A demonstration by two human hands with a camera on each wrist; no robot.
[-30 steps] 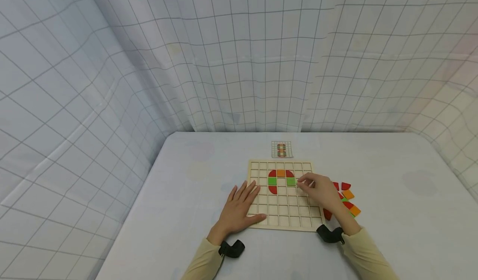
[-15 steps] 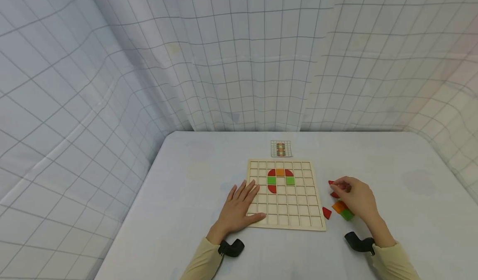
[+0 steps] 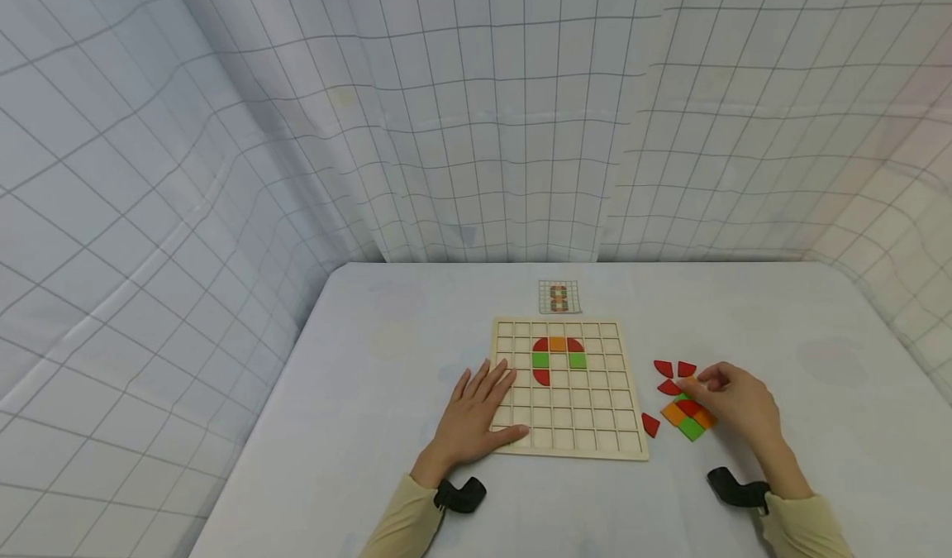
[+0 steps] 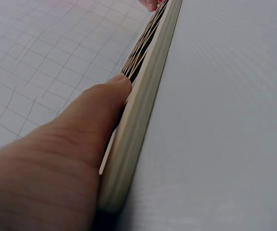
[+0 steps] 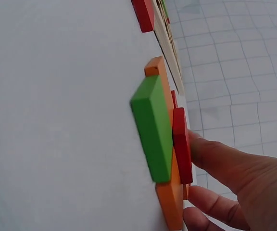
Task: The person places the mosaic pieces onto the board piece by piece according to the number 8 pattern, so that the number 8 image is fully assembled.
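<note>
My left hand lies spread on the left edge of a pale wooden grid board, and the left wrist view has its thumb along the rim. Red quarter-round tiles, green square tiles and an orange square tile form an arch in the board's upper cells. Right of the board, my right hand pinches another orange square tile between thumb and fingers at the far side of a loose pile. Fingers partly hide that tile. In the right wrist view a green tile and a red tile stand nearer.
A small pattern card lies behind the board. Loose red tiles lie between board and pile, one red tile close to the board's right edge. White cloth covers the table; grid-patterned curtains hang behind and beside it.
My right hand has left the board's right cells, moved right to the loose red tiles, then on to the orange tile in the pile. The left hand stays put.
</note>
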